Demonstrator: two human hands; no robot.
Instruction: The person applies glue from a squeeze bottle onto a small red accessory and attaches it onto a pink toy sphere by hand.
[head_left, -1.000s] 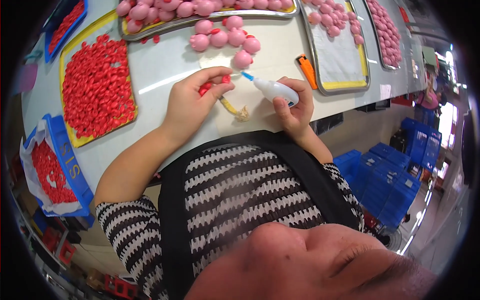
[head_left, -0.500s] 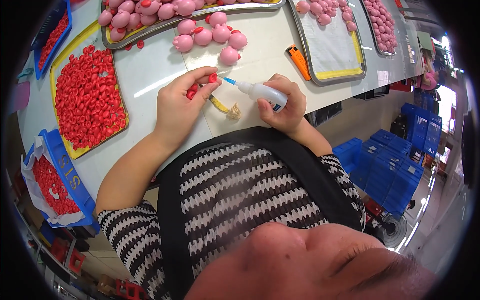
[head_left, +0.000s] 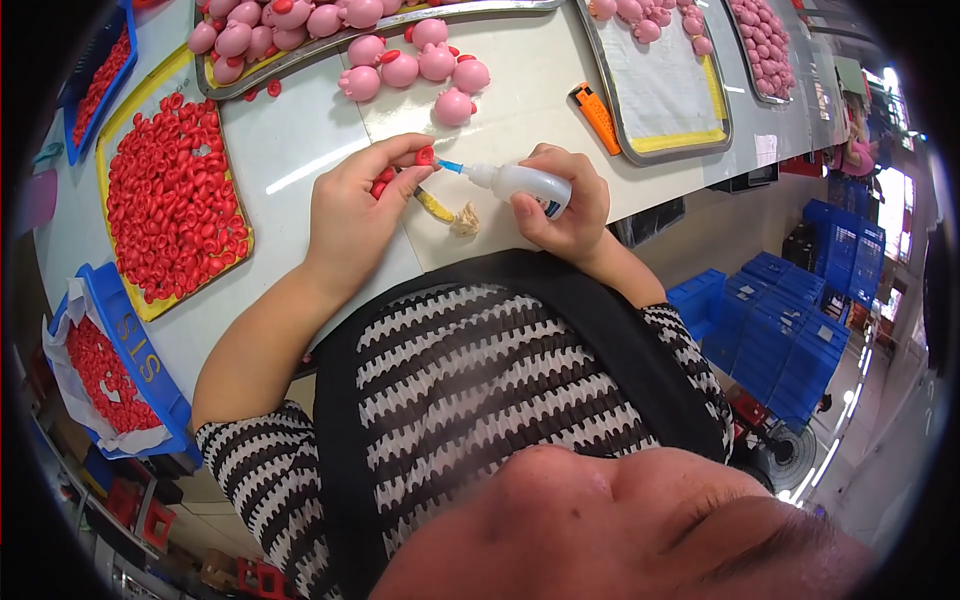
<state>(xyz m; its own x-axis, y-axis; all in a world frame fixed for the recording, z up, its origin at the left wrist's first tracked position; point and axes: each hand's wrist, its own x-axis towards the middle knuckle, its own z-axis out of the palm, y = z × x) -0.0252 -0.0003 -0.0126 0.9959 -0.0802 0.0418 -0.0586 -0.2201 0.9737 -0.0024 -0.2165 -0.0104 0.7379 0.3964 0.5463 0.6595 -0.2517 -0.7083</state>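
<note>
Between thumb and forefinger, my left hand pinches a small red cup-shaped piece; more red pieces sit in its curled fingers. My right hand is closed around a white squeeze bottle with a blue needle tip. The tip is at the red piece's hollow side; whether it touches inside I cannot tell. Below the hands lies a yellow-handled tool beside a crumpled beige lump. Several pink round figures with red parts stand on the table beyond my hands.
A yellow-lined tray heaped with red pieces lies at left, with a blue crate nearer me. Metal-rimmed trays of pink figures stand at the back and right. An orange cutter lies by one. Blue crates stack at right.
The bottle has moved slightly left, bringing its blue tip from just short of the red piece up to it. My left hand keeps its pinch.
</note>
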